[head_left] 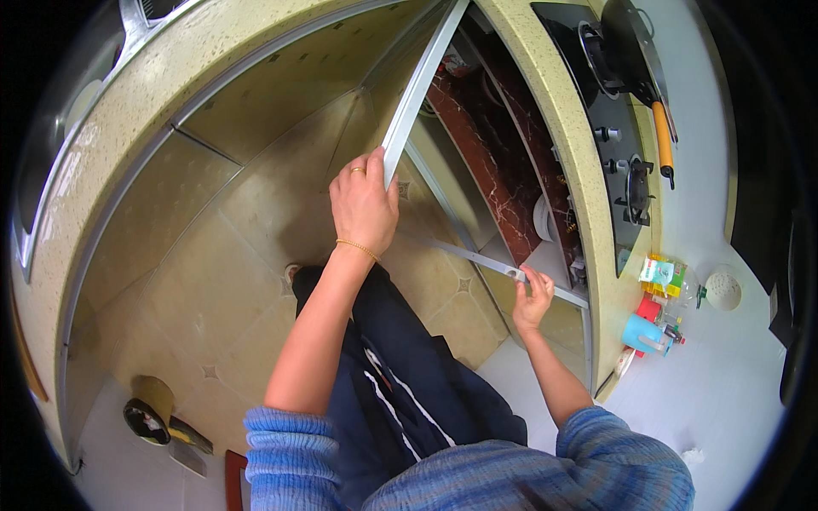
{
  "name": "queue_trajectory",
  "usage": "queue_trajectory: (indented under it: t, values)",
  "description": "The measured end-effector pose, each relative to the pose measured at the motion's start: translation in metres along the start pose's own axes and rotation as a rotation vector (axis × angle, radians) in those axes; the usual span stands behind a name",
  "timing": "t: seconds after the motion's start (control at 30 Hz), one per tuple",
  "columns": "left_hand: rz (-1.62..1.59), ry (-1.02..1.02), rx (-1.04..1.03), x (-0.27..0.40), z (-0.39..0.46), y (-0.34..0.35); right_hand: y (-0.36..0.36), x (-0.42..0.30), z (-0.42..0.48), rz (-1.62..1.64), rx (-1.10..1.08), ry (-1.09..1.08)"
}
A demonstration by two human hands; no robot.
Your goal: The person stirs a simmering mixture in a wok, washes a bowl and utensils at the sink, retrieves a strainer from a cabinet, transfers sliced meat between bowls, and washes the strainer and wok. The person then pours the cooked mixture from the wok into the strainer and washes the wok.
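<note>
My left hand [364, 207], with a ring and a beaded bracelet at the wrist, grips the top corner of a swung-out cabinet door with a silver metal frame [425, 89]. My right hand [533, 300] pinches the metal edge of a second open door [476, 257], its fingers by a small round fitting near the end. Behind the doors lies the cabinet interior, with white-veined dark red panels [479, 153]. A white stack of what look like dishes [543, 217] stands inside. Parts of the interior are hidden by the left door.
Speckled countertop [562, 115] curves around me, with a sink [70, 121] at left. At right is a gas hob [591, 121] bearing a wok [629, 51]. A light blue jug [642, 333] and bottles stand beyond it. A waste bin [150, 412] is on the tiled floor [236, 306].
</note>
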State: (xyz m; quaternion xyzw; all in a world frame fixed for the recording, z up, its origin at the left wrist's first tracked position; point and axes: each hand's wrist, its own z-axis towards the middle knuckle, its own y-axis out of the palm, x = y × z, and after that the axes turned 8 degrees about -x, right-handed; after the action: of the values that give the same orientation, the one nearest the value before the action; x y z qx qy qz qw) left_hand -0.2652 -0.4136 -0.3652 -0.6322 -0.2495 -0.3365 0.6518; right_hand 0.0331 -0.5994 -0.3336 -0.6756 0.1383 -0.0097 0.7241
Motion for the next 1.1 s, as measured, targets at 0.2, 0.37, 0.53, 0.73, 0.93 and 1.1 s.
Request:
queue_trajectory:
  t: [0.2, 0.37, 0.53, 0.73, 0.93, 1.1]
  values:
    - [0.013, 0.029, 0.073, -0.008, -0.003, 0.001, -0.024, -0.021, 0.038, -0.045, -0.274, -0.005]
    - [0.055, 0.065, 0.119, -0.022, 0.001, -0.008, 0.01, -0.046, 0.157, 0.461, -0.403, -0.152]
    - [0.026, 0.098, 0.069, -0.027, 0.009, -0.014, 0.152, -0.007, 0.299, 0.856, -0.533, 0.439]
    - [-0.042, 0.044, -0.103, -0.039, 0.015, -0.029, 0.292, 0.098, 0.407, 1.259, -0.134, 0.844]
    - [0.113, -0.196, -0.029, -0.036, 0.001, -0.021, 0.296, 0.168, 0.477, 1.515, 0.0, 0.574]
    - [0.187, -0.325, 0.082, -0.035, -0.007, -0.014, 0.281, 0.176, 0.5, 1.589, 0.0, 0.467]
